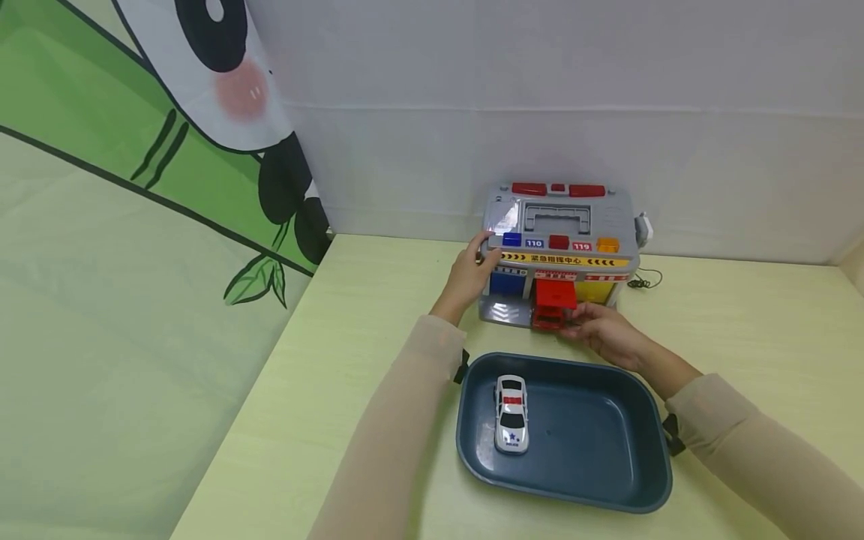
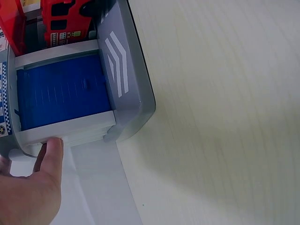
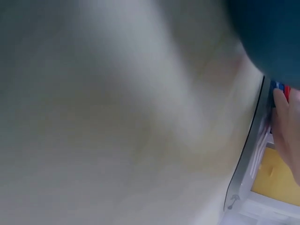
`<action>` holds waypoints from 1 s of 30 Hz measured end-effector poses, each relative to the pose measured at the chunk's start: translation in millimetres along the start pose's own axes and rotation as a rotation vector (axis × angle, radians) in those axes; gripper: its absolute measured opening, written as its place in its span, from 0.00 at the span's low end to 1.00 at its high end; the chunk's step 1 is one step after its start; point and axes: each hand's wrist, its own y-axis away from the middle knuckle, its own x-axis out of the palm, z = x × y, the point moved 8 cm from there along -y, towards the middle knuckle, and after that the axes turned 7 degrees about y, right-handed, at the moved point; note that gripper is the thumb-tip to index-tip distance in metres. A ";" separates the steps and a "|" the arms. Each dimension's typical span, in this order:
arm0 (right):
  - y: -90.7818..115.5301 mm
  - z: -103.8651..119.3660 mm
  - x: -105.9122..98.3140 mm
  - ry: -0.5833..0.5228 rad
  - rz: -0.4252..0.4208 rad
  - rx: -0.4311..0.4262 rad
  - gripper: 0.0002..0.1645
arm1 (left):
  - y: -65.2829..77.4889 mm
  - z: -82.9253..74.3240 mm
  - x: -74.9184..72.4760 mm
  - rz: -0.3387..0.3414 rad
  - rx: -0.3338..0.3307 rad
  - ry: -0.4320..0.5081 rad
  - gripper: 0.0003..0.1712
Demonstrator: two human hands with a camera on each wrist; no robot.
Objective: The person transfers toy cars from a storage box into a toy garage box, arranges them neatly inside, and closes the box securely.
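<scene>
A grey toy garage (image 1: pixel 563 259) stands at the back of the table, with blue, red and yellow bay doors. My left hand (image 1: pixel 467 279) holds its left edge, fingers by the roof and one digit at the front; the left wrist view shows this hand (image 2: pixel 40 183) beside the lowered blue door (image 2: pixel 63 91). The middle red door (image 1: pixel 556 293) is raised. Under it, on the front ramp, sits a red toy vehicle (image 1: pixel 548 319) with black windows. From the right, my right hand (image 1: pixel 607 334) holds the vehicle's rear end, fingertips partly hidden. The yellow door (image 3: pixel 274 173) is down.
In front of the garage lies a dark blue tray (image 1: pixel 587 450) with a white toy police car (image 1: pixel 511 416) at its left. A thin dark cable (image 1: pixel 644 281) lies right of the garage. White cloth (image 1: pixel 405 165) hangs behind the table (image 1: pixel 337 360).
</scene>
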 end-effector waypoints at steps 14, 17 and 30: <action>-1.7 0.4 0.4 0.005 0.005 -0.045 0.29 | -2.0 0.8 -0.3 -0.009 0.026 -0.014 0.28; -2.1 2.5 1.0 -0.006 0.005 -0.049 0.31 | -2.2 0.9 -0.3 -0.010 0.029 -0.008 0.28; -4.1 2.6 -3.3 0.077 -0.023 -0.038 0.32 | -2.3 1.7 0.5 -0.002 0.022 0.002 0.29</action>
